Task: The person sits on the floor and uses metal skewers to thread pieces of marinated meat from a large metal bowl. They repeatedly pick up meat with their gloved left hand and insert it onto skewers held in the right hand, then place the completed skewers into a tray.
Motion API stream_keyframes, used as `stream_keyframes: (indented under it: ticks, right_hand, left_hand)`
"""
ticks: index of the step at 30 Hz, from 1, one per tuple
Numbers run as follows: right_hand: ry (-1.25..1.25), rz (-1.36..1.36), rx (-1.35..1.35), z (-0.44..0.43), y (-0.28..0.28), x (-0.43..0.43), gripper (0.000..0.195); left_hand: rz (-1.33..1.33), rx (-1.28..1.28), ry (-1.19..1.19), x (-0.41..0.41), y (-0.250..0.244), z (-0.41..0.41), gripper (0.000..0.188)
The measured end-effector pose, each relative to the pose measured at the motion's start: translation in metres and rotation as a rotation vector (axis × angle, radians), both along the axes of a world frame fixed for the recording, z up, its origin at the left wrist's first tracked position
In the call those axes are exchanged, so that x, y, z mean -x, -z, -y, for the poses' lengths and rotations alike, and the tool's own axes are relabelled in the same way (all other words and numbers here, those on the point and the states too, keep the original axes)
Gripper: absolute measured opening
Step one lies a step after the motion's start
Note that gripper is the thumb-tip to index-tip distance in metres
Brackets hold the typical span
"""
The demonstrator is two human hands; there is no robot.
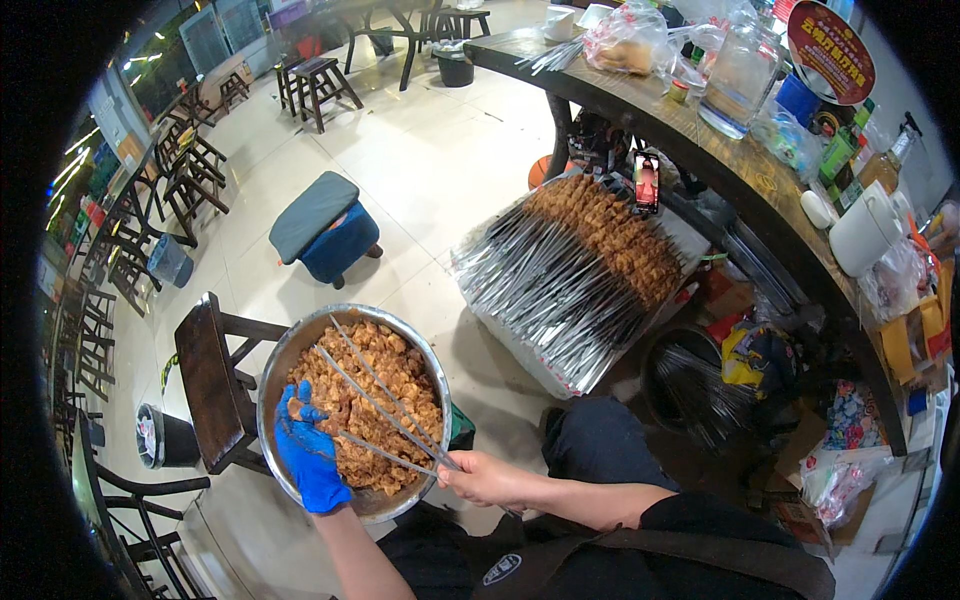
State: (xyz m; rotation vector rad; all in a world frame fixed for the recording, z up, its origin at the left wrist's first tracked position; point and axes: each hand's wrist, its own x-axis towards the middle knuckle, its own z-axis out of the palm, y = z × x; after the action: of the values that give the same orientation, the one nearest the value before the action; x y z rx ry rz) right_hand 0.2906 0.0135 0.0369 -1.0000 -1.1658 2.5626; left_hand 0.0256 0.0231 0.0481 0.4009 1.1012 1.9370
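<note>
A large metal bowl (448, 409) full of marinated meat chunks (375, 360) stands before me. My left hand (307, 450), in a blue glove, is inside the bowl at its near left side. A small piece of meat (297, 410) sits between its thumb and fingers. My bare right hand (480, 478) grips several flat metal skewers (382, 397) at the bowl's right rim. Their free ends fan out over the meat toward the upper left. Right of the bowl, loaded meat skewers (600, 232) lie piled on a plastic-covered surface, bare metal ends toward me.
A wooden bench (214, 382) stands left of the bowl, with a black bin (169, 439) nearby. Beyond is a blue padded stool (330, 232). A phone (646, 182) stands by the skewer pile. The wooden table (697, 135) at right holds bags, bottles and a glass jar (739, 82).
</note>
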Motion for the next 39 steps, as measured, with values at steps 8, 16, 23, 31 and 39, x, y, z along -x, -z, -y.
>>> stream_keyframes:
  ticks: [8,16,23,31,39]
  right_hand:
    - [-0.045,-0.018,-0.021,0.002,-0.007,0.002,0.016]
    - [-0.017,-0.014,-0.033,0.007,-0.006,-0.001,0.014]
    - [-0.046,-0.077,0.064,0.003,-0.002,-0.001,0.014]
    - [-0.027,-0.105,0.146,0.007,-0.006,0.003,0.013]
    - [0.044,-0.164,0.183,0.006,-0.005,0.006,0.013]
  left_hand:
    - [-0.076,0.055,-0.085,0.032,0.023,0.009,0.031]
    - [-0.027,0.090,-0.133,0.038,0.024,0.007,0.025]
    - [-0.067,0.105,-0.188,0.015,0.012,0.005,0.024]
    - [-0.087,0.082,-0.118,0.025,0.023,0.005,0.020]
    - [-0.011,0.225,-0.173,-0.030,0.011,-0.007,0.018]
